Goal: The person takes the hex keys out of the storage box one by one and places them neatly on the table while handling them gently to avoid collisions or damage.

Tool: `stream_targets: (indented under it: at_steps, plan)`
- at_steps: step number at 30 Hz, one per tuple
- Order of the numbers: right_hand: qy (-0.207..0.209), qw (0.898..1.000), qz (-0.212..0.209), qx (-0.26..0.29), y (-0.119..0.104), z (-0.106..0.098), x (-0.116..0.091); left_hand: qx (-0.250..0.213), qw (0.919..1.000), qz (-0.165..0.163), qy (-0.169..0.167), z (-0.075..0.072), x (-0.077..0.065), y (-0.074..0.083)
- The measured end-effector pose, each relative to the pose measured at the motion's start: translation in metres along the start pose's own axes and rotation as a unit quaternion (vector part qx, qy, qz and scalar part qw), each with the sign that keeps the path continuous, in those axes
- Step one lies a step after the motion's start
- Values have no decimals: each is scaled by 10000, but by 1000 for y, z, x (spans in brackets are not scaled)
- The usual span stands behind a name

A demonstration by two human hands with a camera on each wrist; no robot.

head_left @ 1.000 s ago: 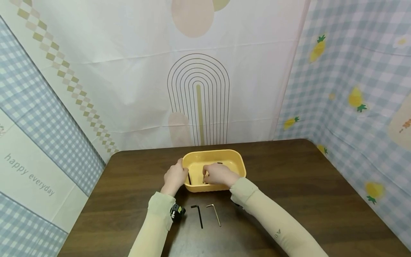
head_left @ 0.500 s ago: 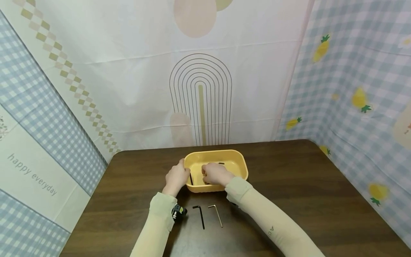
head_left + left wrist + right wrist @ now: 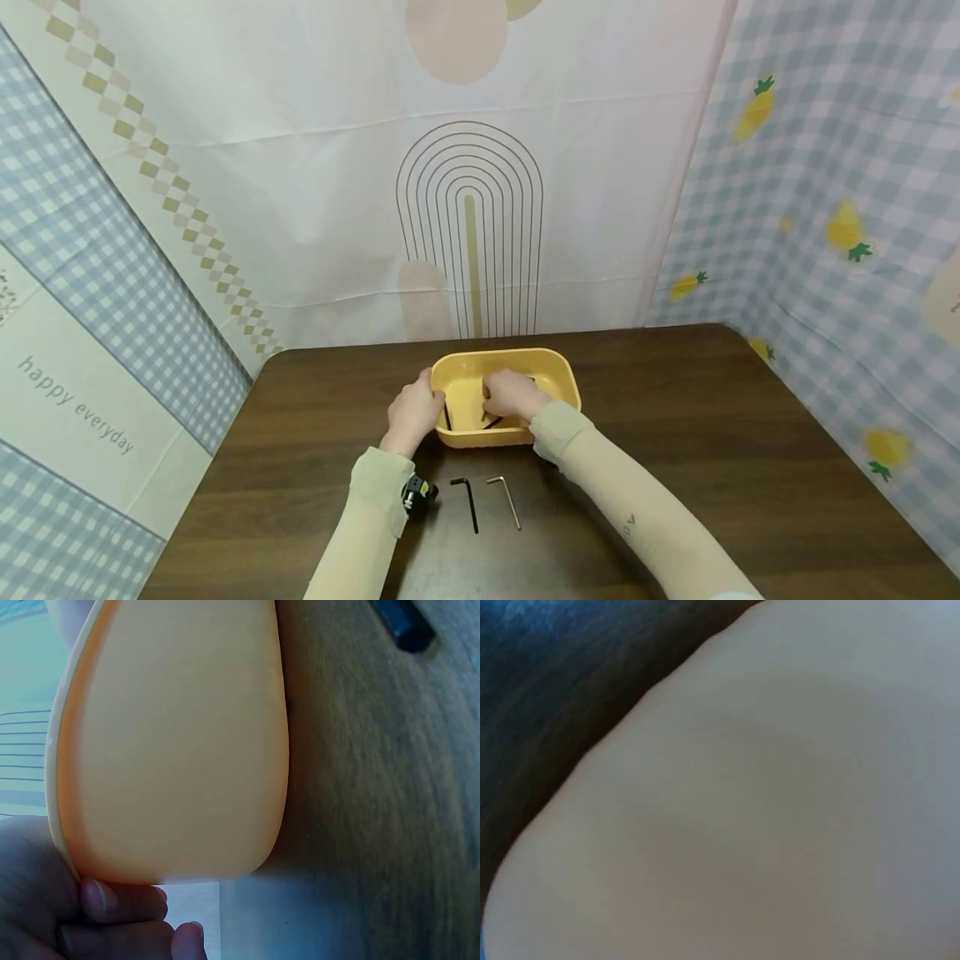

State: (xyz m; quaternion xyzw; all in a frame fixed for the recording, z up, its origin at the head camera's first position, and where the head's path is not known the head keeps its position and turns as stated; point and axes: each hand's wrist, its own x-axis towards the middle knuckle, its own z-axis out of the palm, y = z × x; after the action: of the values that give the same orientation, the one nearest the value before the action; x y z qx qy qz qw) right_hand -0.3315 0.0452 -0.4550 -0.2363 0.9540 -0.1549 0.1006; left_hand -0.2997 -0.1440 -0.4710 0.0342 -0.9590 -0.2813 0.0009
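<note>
My left hand (image 3: 413,414) grips the left end of a yellow plastic bin (image 3: 465,439); in the left wrist view its curled fingers (image 3: 124,900) lie against the bin's outside wall. Reaching inside the bin, my right hand (image 3: 514,393) points down with its fingertips together. A short brass-coloured hex key (image 3: 484,415) shows just below those fingertips, pinched as far as I can see. Beside it a black hex key (image 3: 492,422) lies on the bin floor, and another black hex key (image 3: 447,416) lies along the left wall. The right wrist view is filled by the bin's pale outer wall.
In front of the bin, a black hex key (image 3: 471,507) and a brass hex key (image 3: 510,504) lie side by side on the dark wooden table (image 3: 675,467). Patterned cloth hangs behind the table and at both sides.
My right hand has shifted slightly right and back inside the bin, uncovering the black hex key near the front wall. The left hand keeps its grip on the bin.
</note>
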Motion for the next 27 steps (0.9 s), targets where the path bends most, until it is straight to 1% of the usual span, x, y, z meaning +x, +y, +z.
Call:
stream_targets:
  at_steps: [4,9,17,23,27]
  plan:
    - [117,9998,72,-161,1,0,5,28,10000,2,20,1,1,0]
    - [80,9993,156,-328,3,4,12,79,10000,-25,-11,2,1,-1]
    - [28,9988,464,170,5,3,18,60,10000,-33,14,0,0,1]
    - [-68,9981,568,210,6,2,21,86,9999,-79,3,-1,1,1]
    - [9,9966,742,350,6,3,23,96,9999,-82,-1,0,0,1]
